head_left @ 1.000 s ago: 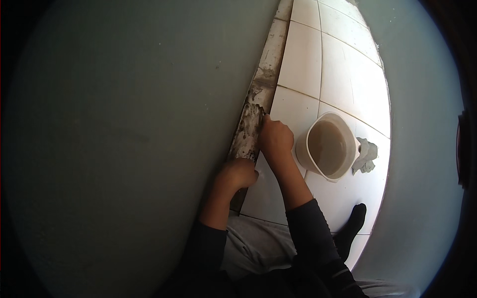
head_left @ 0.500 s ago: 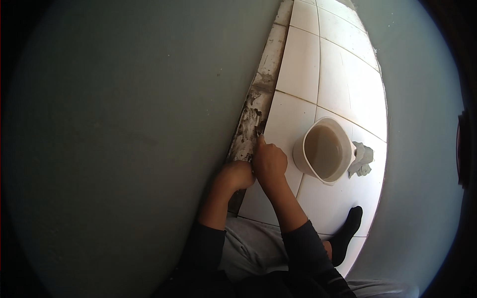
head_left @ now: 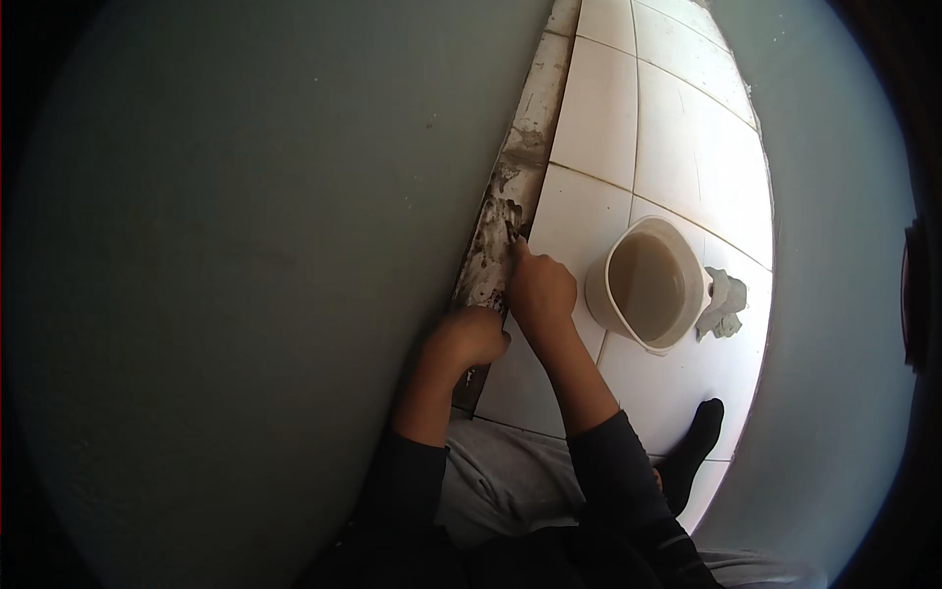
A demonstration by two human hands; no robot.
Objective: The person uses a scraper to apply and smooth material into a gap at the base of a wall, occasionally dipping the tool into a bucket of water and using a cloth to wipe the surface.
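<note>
A narrow, dirty whitish strip (head_left: pixel 528 98), smeared dark in places, runs between the grey-green wall and the floor tiles. My right hand (head_left: pixel 538 287) is closed on a thin dark tool (head_left: pixel 512 232), its tip touching the smeared part; its exact shape is too small to tell. Just below and left, my left hand (head_left: pixel 468 339) is curled down against the strip, fingers folded; whatever it grips is hidden. A white plastic tub (head_left: pixel 599 299) of cloudy brownish water stands right of my right hand, with a crumpled grey cloth (head_left: pixel 726 299) by its handle.
A grey-green wall (head_left: pixel 255 255) rises close on my left and another pale wall (head_left: pixel 814 294) on my right, bounding white floor tiles (head_left: pixel 687 147). My grey-trousered leg (head_left: pixel 500 471) and black-socked foot (head_left: pixel 695 442) lie near the lower edge.
My right hand slid down the strip toward my left hand, then back up part of the way, still gripping the tool. My left hand stayed in about the same place.
</note>
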